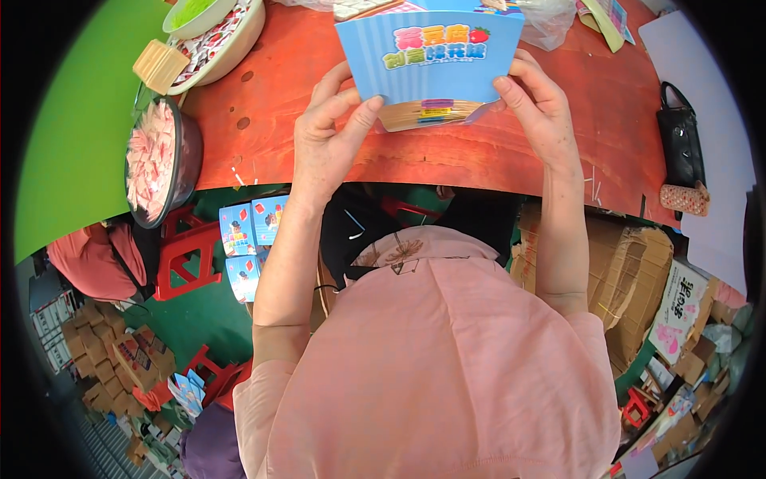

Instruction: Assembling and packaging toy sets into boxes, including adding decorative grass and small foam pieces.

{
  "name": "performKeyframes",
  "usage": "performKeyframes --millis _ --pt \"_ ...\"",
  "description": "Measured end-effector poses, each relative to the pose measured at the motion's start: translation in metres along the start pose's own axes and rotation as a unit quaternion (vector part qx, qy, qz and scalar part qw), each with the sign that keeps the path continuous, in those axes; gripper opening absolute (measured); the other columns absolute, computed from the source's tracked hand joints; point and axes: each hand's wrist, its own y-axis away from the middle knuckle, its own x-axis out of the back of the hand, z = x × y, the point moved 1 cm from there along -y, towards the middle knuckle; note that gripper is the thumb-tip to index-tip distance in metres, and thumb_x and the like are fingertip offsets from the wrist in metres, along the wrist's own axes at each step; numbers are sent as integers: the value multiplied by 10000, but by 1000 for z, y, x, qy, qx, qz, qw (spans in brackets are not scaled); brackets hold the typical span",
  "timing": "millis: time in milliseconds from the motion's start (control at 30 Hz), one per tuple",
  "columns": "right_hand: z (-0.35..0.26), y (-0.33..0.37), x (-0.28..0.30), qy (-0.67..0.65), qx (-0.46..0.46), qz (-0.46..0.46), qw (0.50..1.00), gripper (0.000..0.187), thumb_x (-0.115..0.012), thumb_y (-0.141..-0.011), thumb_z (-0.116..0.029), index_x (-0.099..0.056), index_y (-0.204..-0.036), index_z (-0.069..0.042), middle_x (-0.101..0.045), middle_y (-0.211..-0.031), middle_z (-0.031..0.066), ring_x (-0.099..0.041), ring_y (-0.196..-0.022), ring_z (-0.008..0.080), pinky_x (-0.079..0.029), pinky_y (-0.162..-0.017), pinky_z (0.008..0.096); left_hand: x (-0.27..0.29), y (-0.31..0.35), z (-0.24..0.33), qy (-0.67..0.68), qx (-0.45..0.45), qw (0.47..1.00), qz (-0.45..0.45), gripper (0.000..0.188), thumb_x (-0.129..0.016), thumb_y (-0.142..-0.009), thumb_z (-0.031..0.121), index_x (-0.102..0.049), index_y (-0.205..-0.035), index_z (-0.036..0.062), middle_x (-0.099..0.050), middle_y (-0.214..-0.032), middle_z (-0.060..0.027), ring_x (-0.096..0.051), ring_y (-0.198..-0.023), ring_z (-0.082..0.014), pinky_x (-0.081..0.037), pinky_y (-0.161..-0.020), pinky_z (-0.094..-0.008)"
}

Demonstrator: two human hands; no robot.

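A light blue printed box [423, 84] with colourful lettering and a strawberry picture is held up over the red table [263, 144]. My left hand [329, 140] grips its left side, thumb on the front face. On the right edge, my right hand [538, 108] holds it the same way, fingers behind and thumb in front. Along the box's lower end show thin wooden sticks [399, 116] and small coloured packets [436, 110]. Several items peek out at the top, among them a waffle-patterned piece [363, 8]. The fingers behind the box are partly hidden.
At the left stand a dark tub of pink-white packets [191, 152], a cream basin [243, 49] and a stack of wafer-like pieces [159, 66]. A black pouch [681, 140] lies right. Below are blue boxes [237, 227], a red stool [187, 255] and a carton [590, 271].
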Motion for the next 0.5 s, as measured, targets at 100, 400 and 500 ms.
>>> performKeyframes --millis 100,400,500 --pt "0 1 1 -22 3 -3 1000 151 -639 -1011 -82 -680 -1115 19 -605 -1197 39 -598 -882 98 -513 -730 243 -3 4 2 18 15 1000 9 197 -755 -927 116 -775 -1116 67 -568 -1440 -132 -525 -1349 -242 -454 -1095 -384" --pt "-7 0 1 -17 -10 -13 1000 129 -637 -1006 -62 -670 -1081 37 -610 -1183 51 -618 -831 107 -541 -723 241 0 8 -7 -74 -41 996 -15 511 -780 -820 6 -615 -1303 34 -509 -1489 -158 -498 -1395 -291 -411 -1147 -403" --pt "-17 -1 -2 22 -2 -14 1000 108 -623 -1006 -41 -659 -1070 37 -617 -1171 58 -644 -865 118 -556 -717 247 -7 12 -7 -56 -51 997 18 528 -721 -794 -30 -587 -1302 22 -518 -1484 -159 -511 -1392 -304 -412 -1148 -400"
